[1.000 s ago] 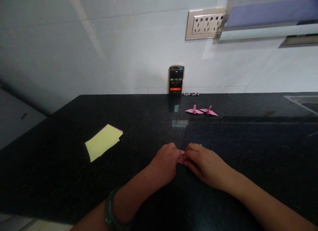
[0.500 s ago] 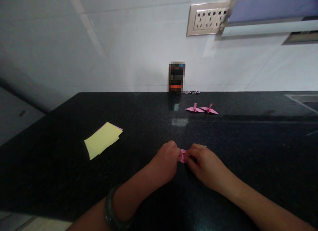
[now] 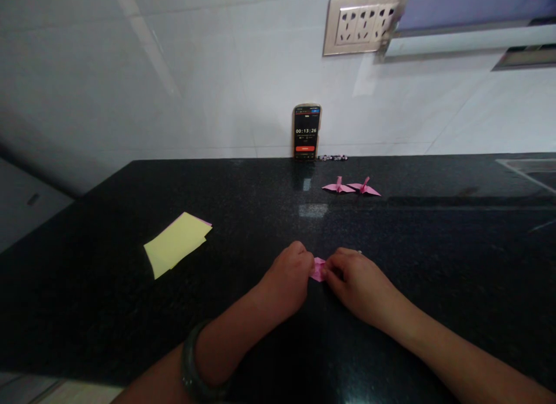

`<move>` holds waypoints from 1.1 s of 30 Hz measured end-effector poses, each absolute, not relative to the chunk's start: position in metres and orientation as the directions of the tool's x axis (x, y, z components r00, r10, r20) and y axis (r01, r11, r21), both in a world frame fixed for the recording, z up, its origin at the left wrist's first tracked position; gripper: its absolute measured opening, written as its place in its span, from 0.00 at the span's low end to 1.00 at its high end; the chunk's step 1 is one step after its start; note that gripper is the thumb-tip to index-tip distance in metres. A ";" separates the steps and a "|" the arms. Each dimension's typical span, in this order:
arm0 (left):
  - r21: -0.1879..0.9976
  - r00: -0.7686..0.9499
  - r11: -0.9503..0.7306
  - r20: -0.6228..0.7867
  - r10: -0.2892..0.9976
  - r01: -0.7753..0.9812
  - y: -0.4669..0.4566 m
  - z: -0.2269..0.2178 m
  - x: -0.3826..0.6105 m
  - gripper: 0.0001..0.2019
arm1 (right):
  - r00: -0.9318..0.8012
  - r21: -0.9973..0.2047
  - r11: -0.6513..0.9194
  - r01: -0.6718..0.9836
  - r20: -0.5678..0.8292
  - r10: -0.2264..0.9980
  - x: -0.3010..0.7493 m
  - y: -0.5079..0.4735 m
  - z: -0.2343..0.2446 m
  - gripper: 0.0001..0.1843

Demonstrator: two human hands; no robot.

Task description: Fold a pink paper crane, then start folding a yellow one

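A small folded piece of pink paper [image 3: 318,270] sits between my two hands, low over the black countertop [image 3: 243,195]. My left hand [image 3: 287,282] is closed, its fingertips pinching the paper's left side. My right hand [image 3: 357,286] is closed too, pinching the right side; a ring shows on one finger. Most of the paper is hidden by my fingers. A dark bangle is on my left wrist.
Two finished pink paper cranes [image 3: 351,187] stand further back on the counter. A stack of yellow paper sheets [image 3: 175,243] lies at the left. A phone [image 3: 306,132] showing a timer leans against the tiled wall, beads beside it. A socket strip [image 3: 358,24] is above. A sink edge is far right.
My hands have stayed together on the pink paper, with a little more of it showing between the fingers. The view has shifted slightly and the phone's timer has advanced one second.
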State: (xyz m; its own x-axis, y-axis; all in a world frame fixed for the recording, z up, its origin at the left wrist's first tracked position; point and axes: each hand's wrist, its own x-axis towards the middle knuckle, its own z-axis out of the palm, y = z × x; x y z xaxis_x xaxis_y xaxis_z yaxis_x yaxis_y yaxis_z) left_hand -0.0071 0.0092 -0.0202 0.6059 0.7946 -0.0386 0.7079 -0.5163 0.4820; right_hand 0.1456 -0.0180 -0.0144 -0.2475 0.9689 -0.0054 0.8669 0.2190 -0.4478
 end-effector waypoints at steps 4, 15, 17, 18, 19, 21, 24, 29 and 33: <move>0.495 0.628 -0.542 -0.009 0.778 0.679 0.010 -0.020 -0.008 0.08 | -0.245 -0.429 0.217 0.877 -0.009 0.970 0.145 -0.018 -0.015 0.10; 0.472 0.614 -0.539 -0.008 0.789 0.698 0.006 -0.020 -0.005 0.09 | -0.224 -0.420 0.197 0.886 -0.014 0.974 0.148 -0.017 -0.015 0.09; 0.471 0.607 -0.531 -0.013 0.795 0.705 0.006 -0.019 -0.005 0.08 | -0.219 -0.423 0.192 0.885 -0.015 0.976 0.149 -0.017 -0.015 0.08; 0.469 0.602 -0.526 -0.016 0.798 0.710 0.005 -0.020 -0.004 0.08 | -0.218 -0.427 0.192 0.884 -0.014 0.976 0.149 -0.017 -0.016 0.08; 0.467 0.598 -0.521 -0.021 0.801 0.715 0.005 -0.020 -0.004 0.08 | -0.219 -0.431 0.192 0.882 -0.013 0.976 0.149 -0.017 -0.016 0.08; 0.458 0.591 -0.515 -0.027 0.807 0.724 0.005 -0.022 -0.004 0.07 | -0.220 -0.439 0.193 0.878 -0.012 0.975 0.149 -0.017 -0.016 0.08; 0.443 0.587 -0.518 -0.023 0.809 0.732 0.004 -0.025 -0.004 0.07 | -0.231 -0.442 0.197 0.875 -0.024 0.973 0.150 -0.016 -0.017 0.08; 0.420 0.599 -0.535 -0.025 0.800 0.733 0.005 -0.026 -0.005 0.07 | -0.229 -0.432 0.190 0.881 -0.039 0.973 0.152 -0.015 -0.018 0.07; 0.423 0.697 -0.612 -0.068 0.714 0.668 0.003 -0.006 -0.015 0.12 | -0.239 -0.439 0.196 0.877 -0.045 0.970 0.153 -0.014 -0.015 0.08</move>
State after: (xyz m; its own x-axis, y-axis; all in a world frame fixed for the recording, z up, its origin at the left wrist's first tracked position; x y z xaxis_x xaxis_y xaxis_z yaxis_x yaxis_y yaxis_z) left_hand -0.0149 0.0033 -0.0059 0.6973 0.7135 -0.0677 0.6677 -0.6124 0.4233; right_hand 0.1531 -0.0142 -0.0155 -0.2394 0.9699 -0.0445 0.8766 0.1962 -0.4395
